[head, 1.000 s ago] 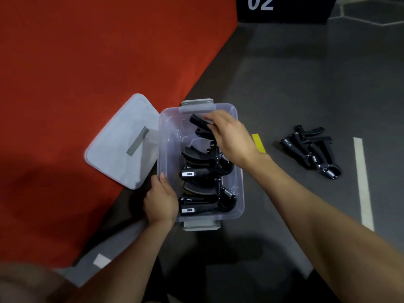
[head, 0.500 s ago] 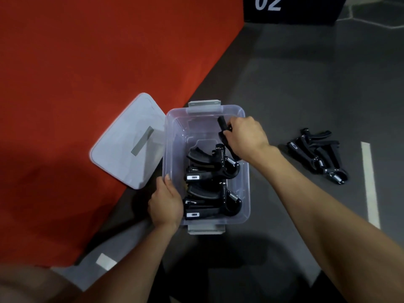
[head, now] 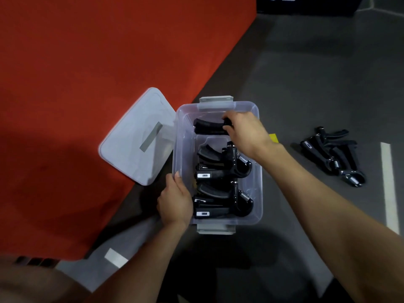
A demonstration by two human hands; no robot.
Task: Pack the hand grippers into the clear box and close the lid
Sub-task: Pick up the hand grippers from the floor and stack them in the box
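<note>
Nearest, the left hand (head: 175,201) grips the near-left wall of the clear box (head: 258,193) on the grey floor (head: 306,84). Inside lie 2 hand grippers (head: 220,184), side by side. Beyond them, the right hand (head: 247,130) grasps a 3rd gripper (head: 207,126) at the box's far end. The lid (head: 135,138) rests off, left, on the red mat (head: 87,62). More loose grippers (head: 334,155) lie well apart, right.

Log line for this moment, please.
right hand: lowering gripper into clear box | left hand: steadying box | lid: off | loose grippers: on floor
</note>
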